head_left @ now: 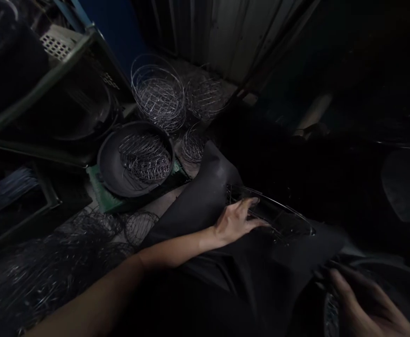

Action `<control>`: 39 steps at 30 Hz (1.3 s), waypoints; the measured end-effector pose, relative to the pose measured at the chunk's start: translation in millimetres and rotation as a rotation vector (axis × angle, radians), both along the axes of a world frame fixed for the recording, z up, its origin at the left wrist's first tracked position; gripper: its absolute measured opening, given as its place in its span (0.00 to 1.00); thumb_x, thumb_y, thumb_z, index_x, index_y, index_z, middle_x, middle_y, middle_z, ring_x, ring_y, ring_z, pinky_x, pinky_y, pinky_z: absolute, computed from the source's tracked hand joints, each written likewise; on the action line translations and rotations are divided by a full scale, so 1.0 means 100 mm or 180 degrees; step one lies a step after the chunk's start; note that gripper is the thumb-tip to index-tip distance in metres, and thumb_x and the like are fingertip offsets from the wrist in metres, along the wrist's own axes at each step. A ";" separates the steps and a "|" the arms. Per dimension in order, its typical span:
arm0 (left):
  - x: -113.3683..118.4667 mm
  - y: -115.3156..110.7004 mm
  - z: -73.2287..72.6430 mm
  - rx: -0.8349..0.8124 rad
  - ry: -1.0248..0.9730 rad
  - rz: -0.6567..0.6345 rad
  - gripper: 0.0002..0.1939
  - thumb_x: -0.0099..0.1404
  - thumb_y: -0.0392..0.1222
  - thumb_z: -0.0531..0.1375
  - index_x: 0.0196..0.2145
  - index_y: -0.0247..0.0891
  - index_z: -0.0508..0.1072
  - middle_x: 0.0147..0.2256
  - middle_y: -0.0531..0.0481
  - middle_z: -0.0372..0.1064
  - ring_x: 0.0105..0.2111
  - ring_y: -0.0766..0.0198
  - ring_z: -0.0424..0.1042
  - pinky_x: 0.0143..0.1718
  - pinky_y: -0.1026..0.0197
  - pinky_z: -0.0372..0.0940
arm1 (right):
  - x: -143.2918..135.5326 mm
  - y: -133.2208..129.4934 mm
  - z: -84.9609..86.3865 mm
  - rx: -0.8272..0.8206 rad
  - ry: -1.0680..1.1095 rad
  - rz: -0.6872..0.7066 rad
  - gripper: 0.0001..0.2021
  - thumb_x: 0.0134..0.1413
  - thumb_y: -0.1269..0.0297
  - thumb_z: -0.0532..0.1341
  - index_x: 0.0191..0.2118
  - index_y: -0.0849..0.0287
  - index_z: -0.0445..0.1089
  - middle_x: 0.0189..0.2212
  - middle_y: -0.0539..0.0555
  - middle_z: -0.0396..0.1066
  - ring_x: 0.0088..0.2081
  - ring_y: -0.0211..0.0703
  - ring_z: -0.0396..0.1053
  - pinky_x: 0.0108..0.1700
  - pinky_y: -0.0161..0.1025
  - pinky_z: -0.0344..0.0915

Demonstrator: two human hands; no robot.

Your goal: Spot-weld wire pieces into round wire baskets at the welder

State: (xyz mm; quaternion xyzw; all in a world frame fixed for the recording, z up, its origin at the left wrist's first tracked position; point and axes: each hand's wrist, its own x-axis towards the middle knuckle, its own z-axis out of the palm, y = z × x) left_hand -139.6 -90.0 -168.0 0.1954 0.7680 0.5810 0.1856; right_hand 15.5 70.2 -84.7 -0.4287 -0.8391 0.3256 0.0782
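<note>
On my lap, over a dark cloth [205, 196], lies a round wire mesh rack [285, 206] with a thin shiny rim. My left hand [234, 221] is at its near left side, thumb and fingers stretched apart over the mesh. Whether the fingertips touch the wires is hard to see. At the lower right, my right hand [362, 299] is blurred and partly in shadow, its fingers bent around a dark shape I cannot make out. Just below those fingers is a bundle of small shiny metal pieces [331, 313].
Several wire mesh rounds [159, 100] are stacked on the floor. A dark basin [111, 164] with more mesh stands on a green crate [102, 194]. Tangled wire [43, 276] covers the floor at left, beside a metal rack [39, 89]. The right side is very dark.
</note>
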 end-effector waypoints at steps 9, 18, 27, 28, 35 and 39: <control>-0.28 -0.34 0.11 -0.0584 0.1397 -0.0313 0.30 0.60 0.56 0.59 0.55 0.39 0.63 0.52 0.38 0.63 0.54 0.50 0.61 0.55 0.47 0.58 | -0.62 -0.50 -0.11 -0.0691 0.0632 0.0044 0.16 0.45 0.49 0.63 0.30 0.59 0.72 0.27 0.54 0.73 0.30 0.44 0.70 0.35 0.39 0.67; -0.70 -0.25 0.24 -0.1138 0.2102 -0.1805 0.43 0.54 0.47 0.64 0.62 0.36 0.49 0.52 0.38 0.61 0.54 0.49 0.59 0.58 0.43 0.45 | -0.93 -0.55 -0.10 -0.0562 0.0513 0.0287 0.16 0.51 0.50 0.59 0.30 0.60 0.71 0.25 0.52 0.73 0.25 0.39 0.68 0.29 0.34 0.63; -0.86 0.03 0.66 -0.1144 0.2774 -0.1889 0.34 0.57 0.41 0.62 0.58 0.32 0.54 0.50 0.38 0.64 0.52 0.52 0.63 0.58 0.46 0.42 | -1.10 -0.41 -0.01 0.0008 0.0808 0.0093 0.15 0.52 0.51 0.58 0.27 0.59 0.69 0.24 0.51 0.72 0.23 0.36 0.65 0.26 0.32 0.60; -0.90 0.08 0.71 -0.1168 0.2867 -0.1855 0.34 0.57 0.40 0.62 0.58 0.33 0.54 0.51 0.39 0.64 0.53 0.52 0.63 0.59 0.46 0.41 | -1.14 -0.39 0.00 -0.0016 0.0872 0.0069 0.15 0.52 0.52 0.58 0.27 0.59 0.69 0.24 0.51 0.72 0.23 0.37 0.65 0.26 0.32 0.60; -1.20 0.30 0.93 -0.1340 0.3123 -0.1529 0.32 0.56 0.39 0.63 0.57 0.31 0.57 0.51 0.36 0.64 0.54 0.50 0.63 0.58 0.46 0.43 | -1.60 -0.18 -0.01 0.0189 0.1460 0.0010 0.13 0.53 0.54 0.58 0.29 0.59 0.70 0.25 0.50 0.72 0.23 0.35 0.66 0.28 0.31 0.61; -1.32 0.38 0.91 -0.1249 0.3182 -0.1411 0.32 0.56 0.40 0.63 0.56 0.32 0.58 0.51 0.37 0.65 0.55 0.49 0.63 0.58 0.45 0.44 | -1.79 -0.09 -0.06 0.0317 0.1750 0.0123 0.11 0.54 0.56 0.58 0.30 0.59 0.69 0.26 0.49 0.71 0.25 0.35 0.66 0.30 0.31 0.62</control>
